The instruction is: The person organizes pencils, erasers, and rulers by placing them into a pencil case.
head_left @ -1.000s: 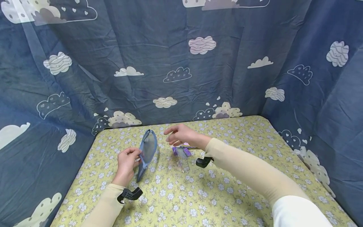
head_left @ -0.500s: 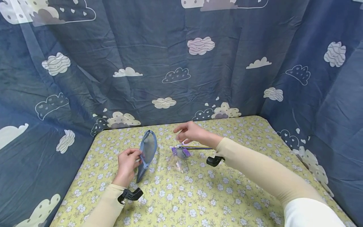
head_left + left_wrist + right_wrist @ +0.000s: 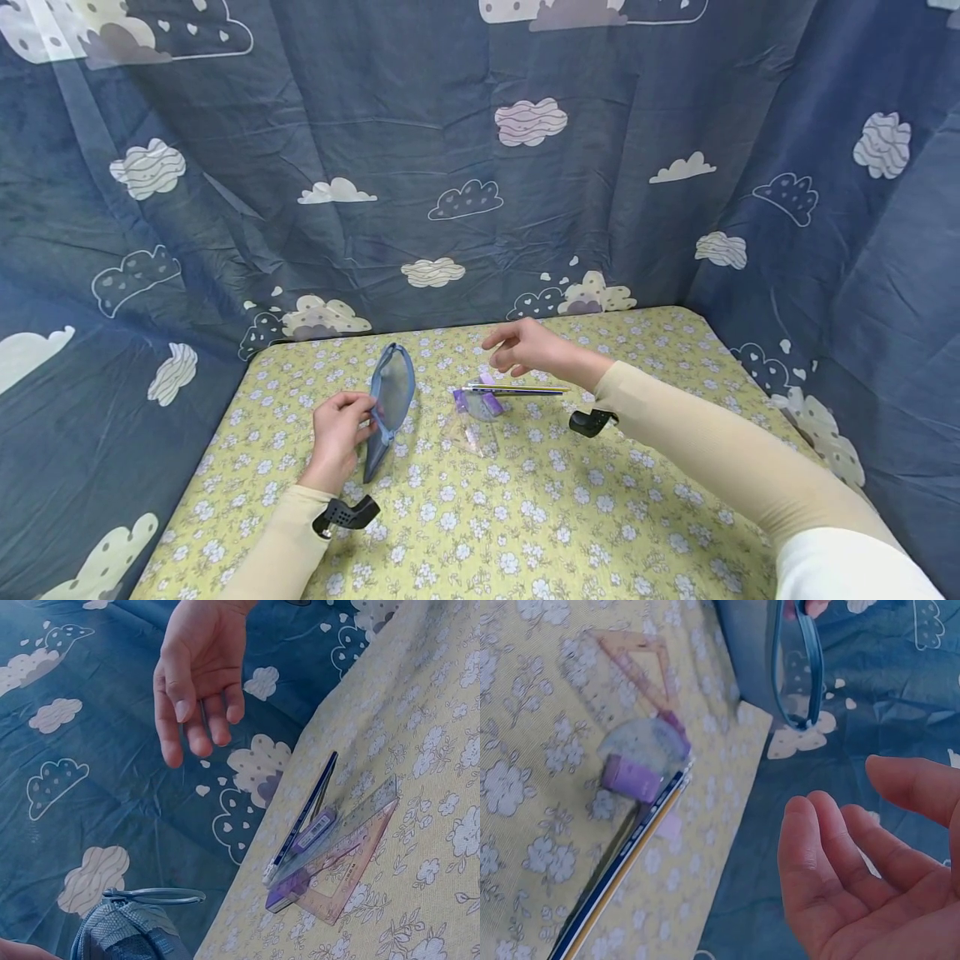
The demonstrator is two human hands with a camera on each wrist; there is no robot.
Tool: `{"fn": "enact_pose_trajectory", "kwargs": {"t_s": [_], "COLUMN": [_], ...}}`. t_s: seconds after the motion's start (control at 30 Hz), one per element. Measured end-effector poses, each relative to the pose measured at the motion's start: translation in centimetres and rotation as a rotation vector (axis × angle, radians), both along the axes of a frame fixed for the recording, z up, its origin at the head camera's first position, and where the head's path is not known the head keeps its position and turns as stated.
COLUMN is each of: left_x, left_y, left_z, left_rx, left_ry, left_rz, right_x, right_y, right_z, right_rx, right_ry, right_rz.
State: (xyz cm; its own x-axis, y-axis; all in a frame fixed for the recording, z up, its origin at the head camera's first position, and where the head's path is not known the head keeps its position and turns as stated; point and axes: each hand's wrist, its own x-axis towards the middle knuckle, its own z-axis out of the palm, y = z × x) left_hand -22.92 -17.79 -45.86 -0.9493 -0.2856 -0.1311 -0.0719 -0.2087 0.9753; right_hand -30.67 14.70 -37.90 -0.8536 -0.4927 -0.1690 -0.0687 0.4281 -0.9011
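Observation:
My left hand [image 3: 337, 429] pinches the near side of a blue zip pouch [image 3: 397, 390], held upright with its zip edges parted. Farther right, my right hand [image 3: 528, 346] hovers over the table, fingers loosely bent and nothing in them. Beneath it lie two pencils [image 3: 622, 859], one dark blue and one yellowish, side by side. Next to them are a purple eraser [image 3: 632, 778] and a clear protractor [image 3: 641, 746]. An orange-tinted set square [image 3: 352, 889] lies beyond, overlapped by clear plastic. The left wrist view shows the right palm and the pouch's zip end [image 3: 135, 930].
A yellow flowered cloth [image 3: 480, 533] covers the table. Blue cloud-print curtains [image 3: 450, 142] hang behind it and at both sides. Black wrist cameras [image 3: 352, 512] sit on both forearms.
My right hand has moved to the right, away from the pouch, uncovering more of the pencils on the table. The left hand and pouch stay nearly where they were.

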Motion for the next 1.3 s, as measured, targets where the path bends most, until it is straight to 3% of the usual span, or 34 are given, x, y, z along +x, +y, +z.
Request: {"fn": "enact_pose_trajectory", "kwargs": {"t_s": [0.5, 0.73, 1.3], "left_x": [-0.2, -0.2, -0.1], "left_y": [-0.1, -0.1, -0.1], "left_z": [-0.1, -0.1, -0.2], "left_rx": [0.017, 0.033, 0.043], "left_ry": [0.006, -0.006, -0.013], "left_rz": [0.001, 0.006, 0.010], "right_x": [-0.4, -0.3, -1.8], "right_y": [2.0, 2.7, 5.5], "right_z": [-1.0, -1.6, -5.3], "right_rx": [0.016, 0.036, 0.022], "right_ry": [0.030, 0.001, -0.052], "right_rz": [-0.035, -0.053, -0.105]}}
